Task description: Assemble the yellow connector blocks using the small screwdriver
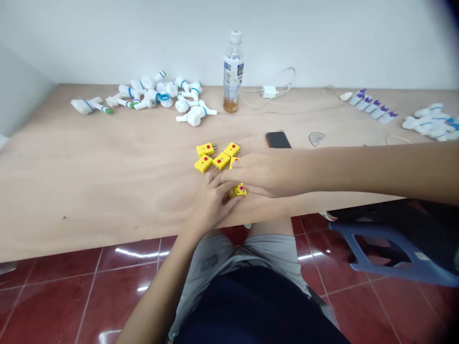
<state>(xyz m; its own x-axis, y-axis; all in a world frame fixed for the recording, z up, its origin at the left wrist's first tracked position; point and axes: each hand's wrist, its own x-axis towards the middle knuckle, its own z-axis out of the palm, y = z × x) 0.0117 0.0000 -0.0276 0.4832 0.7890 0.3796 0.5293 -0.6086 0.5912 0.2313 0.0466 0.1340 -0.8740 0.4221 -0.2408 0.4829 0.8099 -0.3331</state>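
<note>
Several small yellow blocks with red dots and metal pins (221,161) lie on the wooden table in front of me. Close to the table's front edge, my left hand (214,200) has its fingers closed on a yellow piece (238,190). My right hand (258,173) reaches in from the right, palm down, over another yellow block (234,160). Its fingers cross above my left fingertips, and what they touch underneath is hidden.
Behind the blocks stand a drink bottle (233,71) and a white charger (269,91). A black phone (278,139) lies right of them. White jointed parts (193,116) are heaped at the back left, purple-tipped pieces (373,107) at the back right. A blue stool (380,239) is below right.
</note>
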